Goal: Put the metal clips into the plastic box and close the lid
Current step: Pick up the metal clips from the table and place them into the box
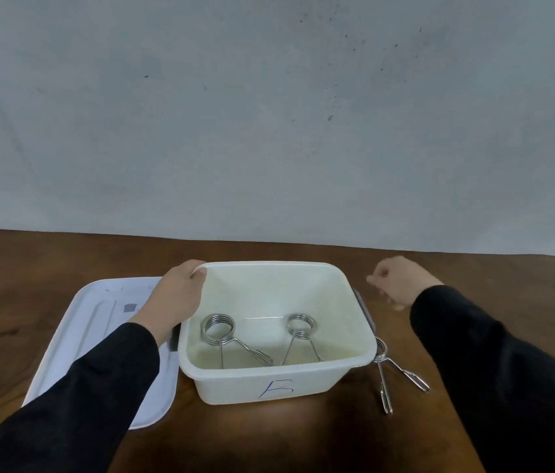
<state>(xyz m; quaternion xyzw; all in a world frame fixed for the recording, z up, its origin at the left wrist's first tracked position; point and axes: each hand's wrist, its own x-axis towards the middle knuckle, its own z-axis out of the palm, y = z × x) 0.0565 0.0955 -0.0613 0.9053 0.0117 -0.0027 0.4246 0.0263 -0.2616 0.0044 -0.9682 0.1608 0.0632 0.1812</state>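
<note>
A white plastic box [269, 380] with a blue mark on its front wall stands open in the middle of the brown table. Two metal spring clips lie inside it, one at the left [228, 339] and one at the right [300, 336]. A third metal clip [392, 373] lies on the table against the box's right front corner. My left hand [177, 298] grips the box's far left rim. My right hand [399, 281] hovers curled to the right of the box, with nothing visible in it. The white lid [98, 336] lies flat on the table left of the box, partly under my left arm.
A grey wall rises behind the table's far edge [269, 242]. Both arms wear black sleeves. Dark latch handles sit on the box's left and right sides.
</note>
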